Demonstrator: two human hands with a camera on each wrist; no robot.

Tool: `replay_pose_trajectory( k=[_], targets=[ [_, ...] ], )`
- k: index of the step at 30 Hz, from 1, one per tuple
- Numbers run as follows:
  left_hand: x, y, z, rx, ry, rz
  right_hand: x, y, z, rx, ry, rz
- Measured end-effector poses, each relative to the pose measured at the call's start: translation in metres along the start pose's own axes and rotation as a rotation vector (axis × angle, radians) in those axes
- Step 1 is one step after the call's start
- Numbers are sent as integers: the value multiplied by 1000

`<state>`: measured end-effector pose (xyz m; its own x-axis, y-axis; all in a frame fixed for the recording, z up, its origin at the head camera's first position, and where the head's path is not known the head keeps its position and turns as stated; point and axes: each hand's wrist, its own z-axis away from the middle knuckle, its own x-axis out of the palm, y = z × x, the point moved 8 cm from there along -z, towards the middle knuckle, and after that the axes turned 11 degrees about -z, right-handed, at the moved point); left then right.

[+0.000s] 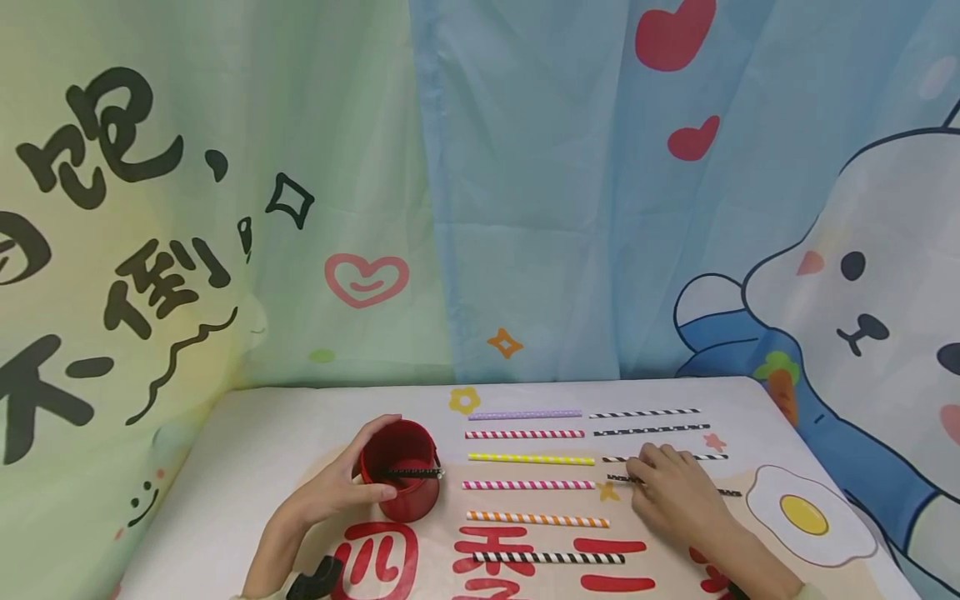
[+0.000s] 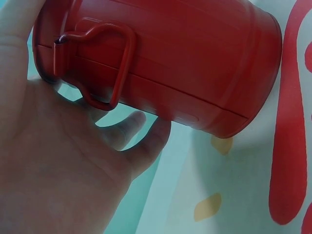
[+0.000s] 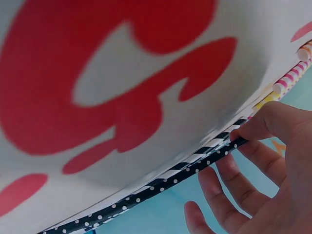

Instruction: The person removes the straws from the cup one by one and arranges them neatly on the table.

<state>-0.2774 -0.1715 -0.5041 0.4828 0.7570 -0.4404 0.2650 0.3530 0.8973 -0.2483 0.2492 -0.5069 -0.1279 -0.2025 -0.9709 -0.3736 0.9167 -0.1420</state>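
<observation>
A small red bucket (image 1: pixel 408 500) is gripped by my left hand (image 1: pixel 330 492), with the thumb on the near side and fingers round the far side. In the left wrist view, its looped side handle (image 2: pixel 124 63) faces the palm. A dark dotted straw (image 1: pixel 412 472) shows inside the bucket, near its rim. My right hand (image 1: pixel 675 492) pinches a black paper straw with white dots (image 3: pixel 163 185) between thumb and finger; in the head view the hand hides its middle. A black-and-white striped straw (image 1: pixel 712 457) lies just beyond it, partly covered by the hand.
Purple (image 1: pixel 525 415), red-striped (image 1: pixel 525 434), yellow (image 1: pixel 531 458), pink-striped (image 1: pixel 528 485), orange-striped (image 1: pixel 537 519) and black-striped (image 1: pixel 549 557) straws form a column between the hands. Two more black-and-white straws, one striped (image 1: pixel 645 413) and one patterned (image 1: pixel 651 431), lie at the back right. A printed curtain (image 1: pixel 525 192) hangs behind the table.
</observation>
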Motion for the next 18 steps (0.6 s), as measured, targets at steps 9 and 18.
replay_pose_trajectory(
  k=[9,18],
  targets=[
    [0,-1,-1,-2,-1,4,6,7,0,-22,-19,17],
    [1,0,0,-4,-6,14,8,7,1,-11,-42,18]
  ],
)
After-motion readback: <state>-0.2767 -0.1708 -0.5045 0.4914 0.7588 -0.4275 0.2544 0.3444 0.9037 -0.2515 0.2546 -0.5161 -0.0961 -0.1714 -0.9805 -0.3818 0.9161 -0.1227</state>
